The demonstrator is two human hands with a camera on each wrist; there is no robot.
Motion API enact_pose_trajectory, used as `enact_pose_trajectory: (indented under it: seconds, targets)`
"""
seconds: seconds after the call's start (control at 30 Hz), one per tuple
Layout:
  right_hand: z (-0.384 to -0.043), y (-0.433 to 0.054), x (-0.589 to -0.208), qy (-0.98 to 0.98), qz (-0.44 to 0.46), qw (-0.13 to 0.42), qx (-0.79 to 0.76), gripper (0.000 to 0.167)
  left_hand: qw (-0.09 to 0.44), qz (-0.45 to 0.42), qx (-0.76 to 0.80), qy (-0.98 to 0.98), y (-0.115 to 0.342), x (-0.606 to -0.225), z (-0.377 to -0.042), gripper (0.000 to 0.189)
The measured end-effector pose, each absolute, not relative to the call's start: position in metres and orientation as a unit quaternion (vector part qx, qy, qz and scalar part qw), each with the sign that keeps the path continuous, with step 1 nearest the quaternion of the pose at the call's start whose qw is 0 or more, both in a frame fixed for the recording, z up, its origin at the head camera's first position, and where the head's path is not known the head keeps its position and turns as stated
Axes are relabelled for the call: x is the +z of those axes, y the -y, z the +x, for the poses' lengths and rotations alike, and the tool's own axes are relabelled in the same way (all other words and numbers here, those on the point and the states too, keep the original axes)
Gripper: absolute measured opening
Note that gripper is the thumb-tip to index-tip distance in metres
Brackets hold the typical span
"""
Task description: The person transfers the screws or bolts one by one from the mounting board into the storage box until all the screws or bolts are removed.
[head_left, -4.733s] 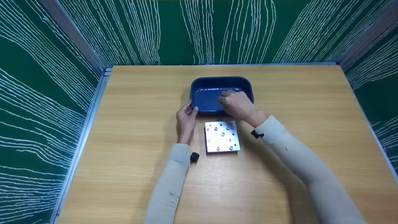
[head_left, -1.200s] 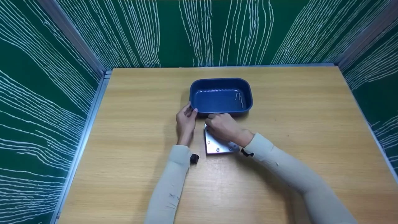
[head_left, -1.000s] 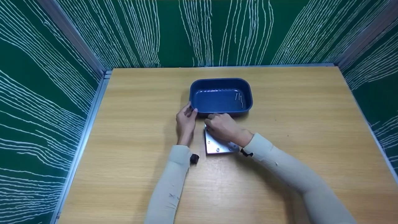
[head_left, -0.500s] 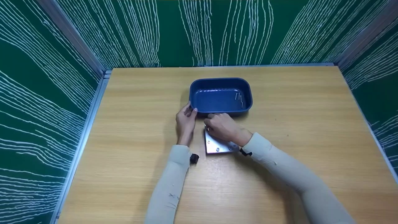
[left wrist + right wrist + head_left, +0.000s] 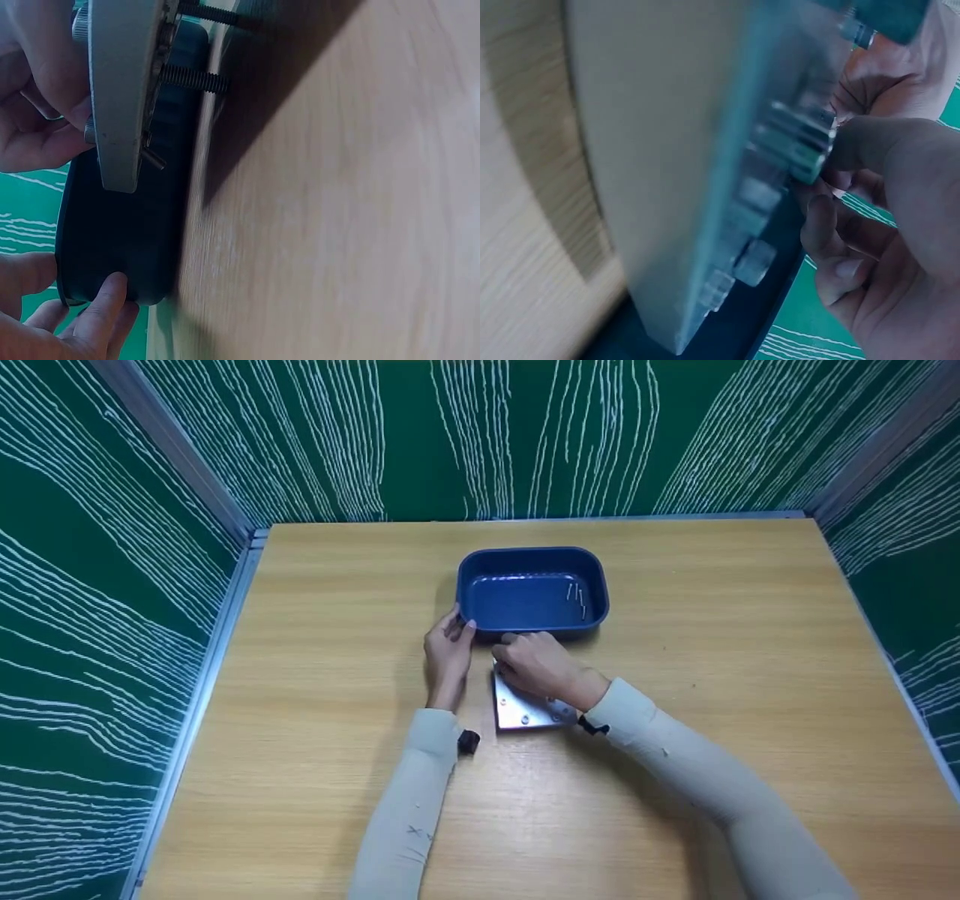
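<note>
My left hand [image 5: 448, 656] holds the blue plastic tray [image 5: 480, 622] at its near left corner, thumb at the rim and fingers along the wall, as the left wrist view shows. In front of the tray lies a square metal plate [image 5: 517, 714] fitted with several bolts. Over its far left part, my right hand [image 5: 541, 666] has curled fingers pinching a small screw [image 5: 89, 131] by its head. Threaded bolt shanks [image 5: 196, 79] stick out beneath the plate. Larger bolt heads [image 5: 754, 262] stand beside the right fingers. The head view hides the right fingertips.
Several thin screws [image 5: 577, 596] lie in the right part of the tray. The wooden table [image 5: 300, 660] is bounded by green walls [image 5: 420, 450] with white lines and metal frame edges [image 5: 214, 682].
Since the oldest frame, my right hand has moved from inside the tray to the plate's far left corner. Over the last second it barely shifts. The left hand stays at the tray.
</note>
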State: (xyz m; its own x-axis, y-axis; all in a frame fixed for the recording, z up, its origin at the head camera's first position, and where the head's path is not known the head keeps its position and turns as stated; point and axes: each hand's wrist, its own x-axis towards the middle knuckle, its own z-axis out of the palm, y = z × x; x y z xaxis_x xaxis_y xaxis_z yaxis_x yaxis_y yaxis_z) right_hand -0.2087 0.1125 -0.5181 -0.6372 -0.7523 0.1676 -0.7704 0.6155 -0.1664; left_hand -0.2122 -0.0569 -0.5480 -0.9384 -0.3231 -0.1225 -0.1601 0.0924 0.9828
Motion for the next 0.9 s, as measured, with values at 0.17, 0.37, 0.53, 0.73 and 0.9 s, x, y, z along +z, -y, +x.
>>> enact_pose_trajectory:
  seconds: [0.17,0.37,0.53,0.73,0.9]
  targets:
    - [-0.2089,-0.1126,-0.5191,0.896,0.426,0.05,0.119,0.006,0.068,0.161,-0.658,0.733,0.0567,-0.5484,-0.2121,0.045]
    - [-0.2081,-0.1131,-0.5206,0.888,0.434,0.09,0.123,0.005,0.075,0.153,-0.678,0.715,0.0555,-0.5495,-0.2122,0.046]
    - [-0.2096,-0.1143,-0.5172,0.891,0.431,0.073,0.121,0.007,0.075,0.155,-0.665,0.727,0.0554,-0.5491,-0.2129,0.046]
    - [-0.2087,-0.116,-0.5165,0.892,0.437,0.075,0.083,0.011,0.077,0.154,-0.66,0.732,0.0557,-0.5501,-0.2112,0.046]
    - [-0.2089,-0.1162,-0.5148,0.889,0.445,0.08,0.072,0.01,0.075,0.155,-0.659,0.732,0.0558,-0.5502,-0.2109,0.046]
